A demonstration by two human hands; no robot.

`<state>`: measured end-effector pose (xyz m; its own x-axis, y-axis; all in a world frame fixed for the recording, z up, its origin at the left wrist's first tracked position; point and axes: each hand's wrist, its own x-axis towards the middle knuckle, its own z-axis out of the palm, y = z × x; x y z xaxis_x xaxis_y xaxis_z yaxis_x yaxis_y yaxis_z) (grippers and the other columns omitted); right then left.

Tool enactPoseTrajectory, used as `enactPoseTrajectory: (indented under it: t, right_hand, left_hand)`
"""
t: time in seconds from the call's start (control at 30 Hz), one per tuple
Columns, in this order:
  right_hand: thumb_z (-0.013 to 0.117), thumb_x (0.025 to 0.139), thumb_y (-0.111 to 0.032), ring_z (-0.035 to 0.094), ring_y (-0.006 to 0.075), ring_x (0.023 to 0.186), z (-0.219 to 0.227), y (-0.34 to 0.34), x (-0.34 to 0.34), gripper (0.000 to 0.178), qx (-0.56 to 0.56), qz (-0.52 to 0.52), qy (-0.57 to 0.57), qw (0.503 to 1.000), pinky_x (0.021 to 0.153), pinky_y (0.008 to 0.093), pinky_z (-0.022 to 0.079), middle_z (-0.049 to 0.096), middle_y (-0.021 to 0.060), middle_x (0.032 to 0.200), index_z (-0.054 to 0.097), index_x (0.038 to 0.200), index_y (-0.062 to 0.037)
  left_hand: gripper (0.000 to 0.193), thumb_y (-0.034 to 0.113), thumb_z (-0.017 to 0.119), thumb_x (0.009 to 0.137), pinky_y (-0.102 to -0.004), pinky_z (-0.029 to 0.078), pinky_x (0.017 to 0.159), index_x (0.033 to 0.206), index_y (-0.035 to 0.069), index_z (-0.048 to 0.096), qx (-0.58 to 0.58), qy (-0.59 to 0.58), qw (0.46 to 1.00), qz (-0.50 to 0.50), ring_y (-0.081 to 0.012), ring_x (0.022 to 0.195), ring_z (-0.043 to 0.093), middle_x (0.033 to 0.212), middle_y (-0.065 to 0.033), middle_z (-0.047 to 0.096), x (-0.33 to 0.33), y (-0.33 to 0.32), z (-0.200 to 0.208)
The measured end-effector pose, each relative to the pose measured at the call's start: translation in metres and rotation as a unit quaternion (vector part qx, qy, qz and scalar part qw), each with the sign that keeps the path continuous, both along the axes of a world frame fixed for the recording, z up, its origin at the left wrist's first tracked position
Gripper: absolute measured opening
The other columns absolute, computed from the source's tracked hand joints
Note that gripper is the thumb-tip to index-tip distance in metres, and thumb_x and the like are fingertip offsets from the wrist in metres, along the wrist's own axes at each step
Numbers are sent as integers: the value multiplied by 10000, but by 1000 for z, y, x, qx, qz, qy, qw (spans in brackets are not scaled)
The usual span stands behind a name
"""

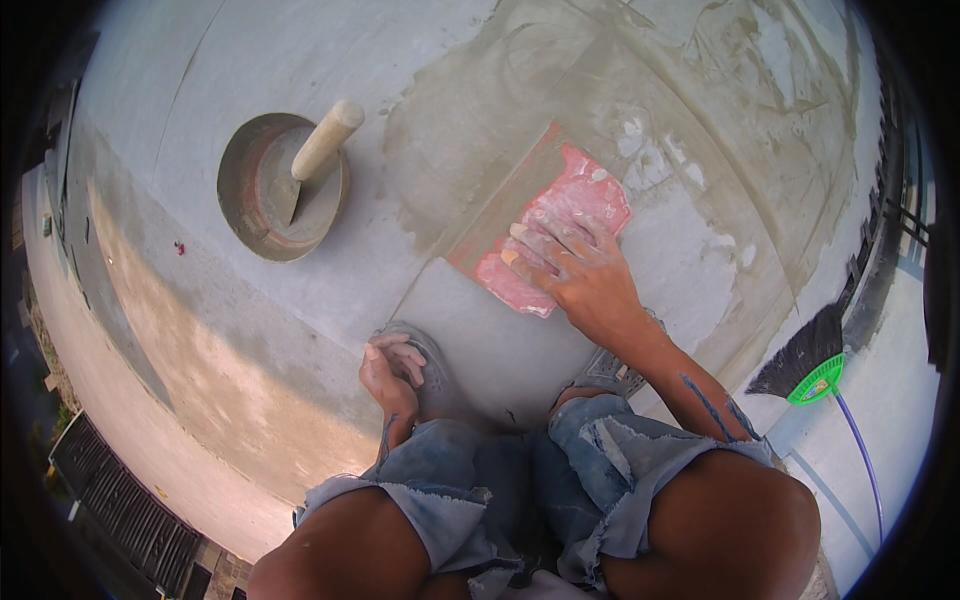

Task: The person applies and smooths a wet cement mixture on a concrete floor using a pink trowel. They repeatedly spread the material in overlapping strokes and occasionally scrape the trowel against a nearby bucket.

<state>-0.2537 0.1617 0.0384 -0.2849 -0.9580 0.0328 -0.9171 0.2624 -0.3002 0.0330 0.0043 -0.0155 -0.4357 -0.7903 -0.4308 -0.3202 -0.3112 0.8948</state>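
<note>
My right hand lies over a red spreader, a flat piece with a long straight edge and white smears. The fingers press it against wet grey-brown coating on the floor; whether the thumb grips beneath is hidden. My left hand rests beside my left shoe, empty, its dusty fingers loosely bent and apart. Ahead and to the left stands a round tub with grey paste inside. A putty knife with a thick wooden handle leans in it, its blade partly in the paste.
A broom with black bristles, a green head and a purple handle lies at the right. Paler floor surrounds the wet patch. A tiny red object lies left of the tub. Dark slatted grating shows at lower left.
</note>
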Motion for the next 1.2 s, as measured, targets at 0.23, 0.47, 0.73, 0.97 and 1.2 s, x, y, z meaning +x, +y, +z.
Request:
enactPoseTrajectory:
  t: [0.23,0.47,0.73,0.97,1.2]
  right_hand:
    - [671,877,-162,576,262,1366,-2,-2,2,367,1,-2,-12,1000,1144,522,421,663,47,1410,752,1234,-181]
    - [676,868,-157,580,258,1357,-1,-2,2,371,2,-5,-9,1000,1137,523,425,664,49,1411,758,1229,-181]
    - [650,865,-118,576,276,1373,-2,-2,3,389,-1,-12,-22,1000,1112,542,434,651,42,1435,756,1229,-207]
    - [645,868,-113,574,271,1376,-5,0,3,409,0,-7,-13,1000,1108,543,436,642,39,1456,746,1251,-213]
    - [642,872,-114,576,273,1376,-12,-1,1,419,-12,0,-7,1000,1111,540,435,635,37,1468,738,1267,-218]
  left_hand:
    - [716,598,335,1122,-242,368,415,1026,-41,643,0,-2,1000,5,-120,445,509,645,-119,656,3,0,0]
    - [725,612,337,1117,-242,368,414,1026,-39,644,-2,-10,1000,0,-118,445,510,646,-117,657,1,-1,1]
    - [723,606,328,1119,-240,371,417,1021,-34,649,-2,-7,1000,0,-119,446,510,646,-112,657,0,0,3]
    - [683,574,309,1137,-228,343,401,1029,-26,618,-4,3,1000,-1,-110,426,484,643,-115,648,1,1,0]
    - [661,556,303,1146,-227,331,397,1037,-25,599,-2,15,1000,8,-108,417,471,641,-122,638,2,1,-1]
